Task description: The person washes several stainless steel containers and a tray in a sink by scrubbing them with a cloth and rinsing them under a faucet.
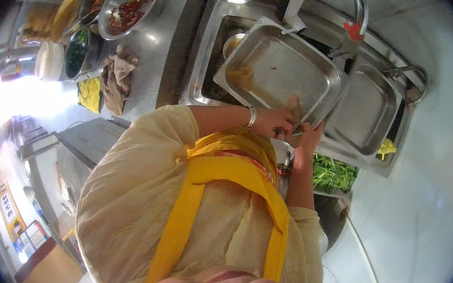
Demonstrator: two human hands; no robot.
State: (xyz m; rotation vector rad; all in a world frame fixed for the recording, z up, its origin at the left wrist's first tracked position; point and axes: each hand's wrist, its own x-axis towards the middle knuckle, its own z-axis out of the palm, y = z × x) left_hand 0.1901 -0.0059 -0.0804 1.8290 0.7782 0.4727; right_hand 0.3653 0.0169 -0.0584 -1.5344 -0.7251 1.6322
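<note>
A rectangular steel pan (274,52) rests tilted across the sink (206,45), with brownish water pooled in one corner. My left hand (272,122), with a bracelet at the wrist, is closed around a brown rag (294,105) at the pan's near edge. The rag touches the inside of the pan there. At the near right corner, my right hand (309,138) grips the pan's rim, its fingers partly hidden by the pan. Below the pan, part of a round bowl (232,44) shows in the sink.
A curved faucet (360,12) with a red tie rises behind the pan. Another shallow steel basin (363,109) lies to the right. Green cut vegetables (333,175) fill a container near my right forearm. On the left counter are a bowl of chopped chillies (132,10) and a crumpled cloth (117,75).
</note>
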